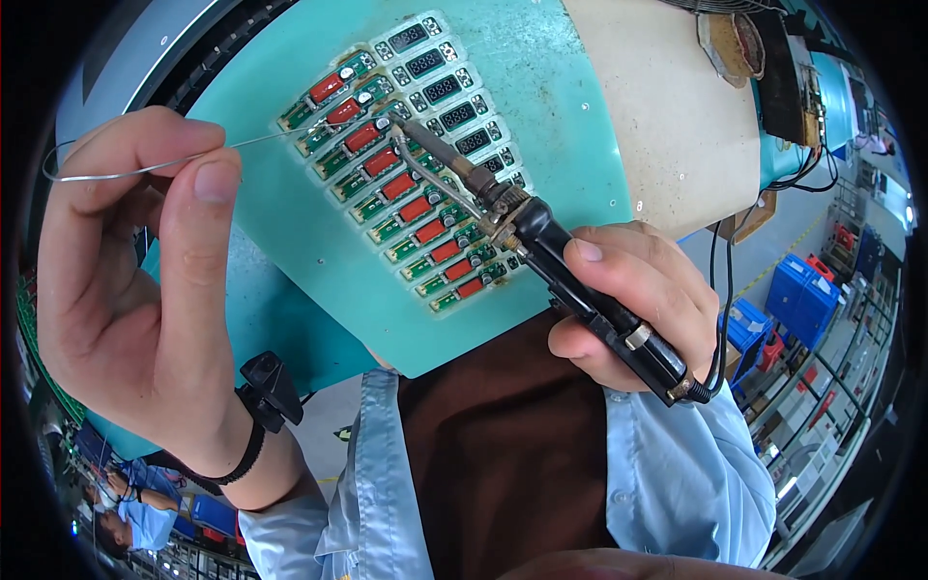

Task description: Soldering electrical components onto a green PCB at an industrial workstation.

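My left hand [145, 261] pinches a thin solder wire [263, 139] between thumb and forefinger, and the wire's tail loops back past the fingers. Its far end runs right toward the upper rows of circuit boards. In my right hand [648, 290] is a black-handled soldering iron [556, 237] with a thin metal tube along its shaft. The iron's tip is down at the boards, near the third red component from the top; exact contact cannot be made out. Several narrow green boards with red components [396, 186] and small black displays [442, 89] sit in rows in a turquoise plate [290, 242].
A cable [720, 319] trails from the iron's handle. A stained sponge [732, 48] lies in a holder at the upper right, by a beige surface [677, 126]. A black wrist strap [271, 389] is on my left wrist. Blue crates [802, 295] and another person [150, 512] appear beyond.
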The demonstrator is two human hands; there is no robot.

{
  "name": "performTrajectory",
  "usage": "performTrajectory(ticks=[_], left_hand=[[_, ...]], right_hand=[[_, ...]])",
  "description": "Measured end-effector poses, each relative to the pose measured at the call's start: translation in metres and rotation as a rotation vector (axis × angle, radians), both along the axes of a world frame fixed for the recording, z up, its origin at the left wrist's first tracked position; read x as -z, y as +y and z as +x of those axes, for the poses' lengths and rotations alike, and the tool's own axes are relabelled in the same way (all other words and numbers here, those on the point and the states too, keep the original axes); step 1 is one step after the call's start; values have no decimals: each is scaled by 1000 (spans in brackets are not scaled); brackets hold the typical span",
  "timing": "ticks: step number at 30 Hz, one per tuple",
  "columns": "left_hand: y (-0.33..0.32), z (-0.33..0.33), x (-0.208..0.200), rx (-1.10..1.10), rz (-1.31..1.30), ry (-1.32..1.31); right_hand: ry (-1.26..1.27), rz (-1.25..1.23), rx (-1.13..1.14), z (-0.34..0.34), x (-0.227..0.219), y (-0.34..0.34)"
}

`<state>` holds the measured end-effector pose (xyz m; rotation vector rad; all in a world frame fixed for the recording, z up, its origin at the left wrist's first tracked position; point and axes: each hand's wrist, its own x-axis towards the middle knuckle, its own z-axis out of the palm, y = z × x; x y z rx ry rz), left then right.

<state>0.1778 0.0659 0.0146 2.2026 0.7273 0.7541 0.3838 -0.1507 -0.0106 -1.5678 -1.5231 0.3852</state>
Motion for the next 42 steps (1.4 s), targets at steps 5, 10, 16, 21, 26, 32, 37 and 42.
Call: performTrajectory(ticks=[5,10,16,21,26,32,37,42], left_hand=[[-5,-3,-4,-38,2,-2],[-12,-7,-9,-77,20,20],[-16,-2,-6,-62,12,-8],[-17,-1,0,-27,13,-15],[-17,0,1,-4,25,10],[-14,-4,4,25,16,-5],[-13,-4,7,27,-12,-4],[-13,-2,9,32,-23,-8]], right_hand=[[26,56,26,-1,3,-6],[-105,153,-19,7,8,-10],[-9,53,2,1,1,-19],[14,29,14,0,2,-18],[19,19,17,-2,4,-18],[26,7,13,-4,2,-16],[20,-4,8,-4,0,-15],[18,-7,15,-4,0,-16]])
